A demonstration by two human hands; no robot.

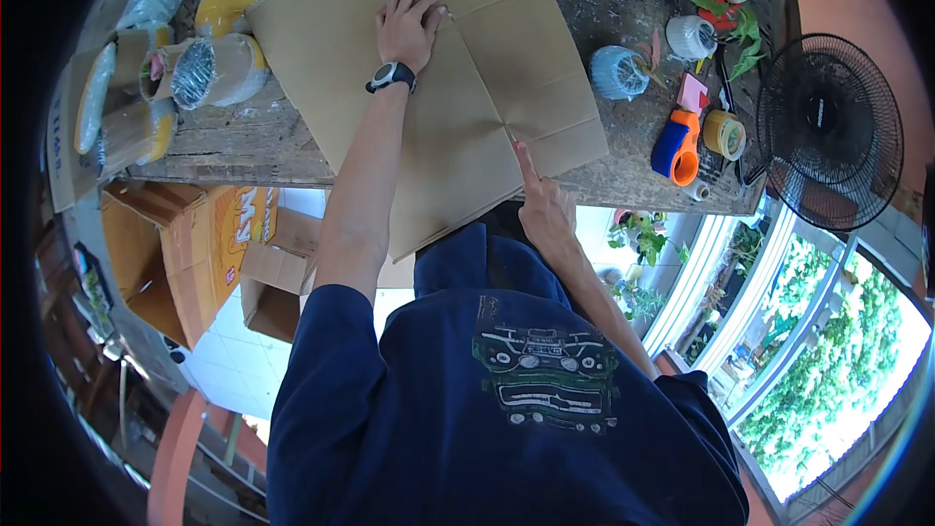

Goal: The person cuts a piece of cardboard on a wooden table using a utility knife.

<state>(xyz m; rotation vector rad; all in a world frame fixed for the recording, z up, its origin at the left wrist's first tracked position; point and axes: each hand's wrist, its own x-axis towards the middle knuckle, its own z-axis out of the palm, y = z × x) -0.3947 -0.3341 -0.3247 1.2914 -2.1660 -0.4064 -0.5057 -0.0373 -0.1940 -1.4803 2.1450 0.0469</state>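
Note:
A large sheet of brown cardboard (pixel 429 88) lies on the wooden table, with crease lines across it and its near edge overhanging the table edge. My left hand (pixel 409 24) rests flat on its upper part, fingers spread and a dark watch (pixel 392 76) on the wrist. Lower down, my right hand (pixel 547 205) is at the sheet's near right part, index finger stretched along a crease line. Its other fingers are curled. A small thin tip shows just ahead of the index finger; what the hand grips is mostly hidden.
Left on the table (pixel 243 146) are wrapped tape rolls (pixel 219 70). To the right stand wrapped pots (pixel 618 73), an orange and blue tape dispenser (pixel 677 148), a yellow tape roll (pixel 724 134) and a black fan (pixel 828 127). Cardboard boxes (pixel 185 253) stand below at left.

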